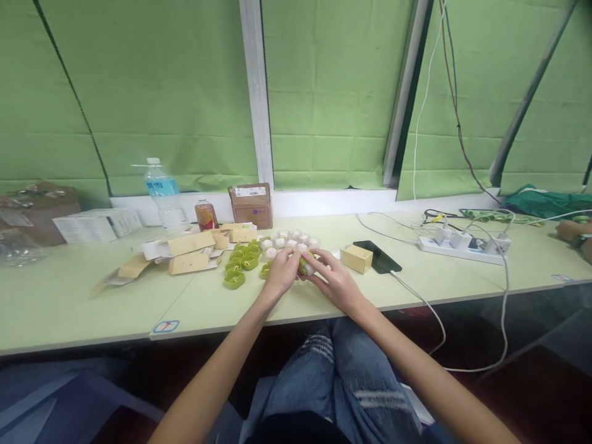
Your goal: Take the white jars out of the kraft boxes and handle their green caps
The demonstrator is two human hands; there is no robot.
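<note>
Over the near part of the table, my left hand (282, 269) and my right hand (336, 282) meet around a small green-and-white piece (306, 265). Fingers of both hands are closed on it and partly cover it. Just left of my left hand lie several green cup-like pieces (234, 279), loosely grouped. Behind my hands, several small round white pieces (282, 242) sit close together, some with pinkish tops, apparently in clear plastic. The small yellow box (356, 258) stands to the right of my right hand.
Flattened cardboard pieces (189, 251) lie to the left. Behind them stand a water bottle (163, 194), an orange-brown bottle (206, 216) and a brown carton (251, 206). On the right are a dark phone (378, 256), cables and a white power strip (462, 250). Another person's hand (573, 232) shows far right.
</note>
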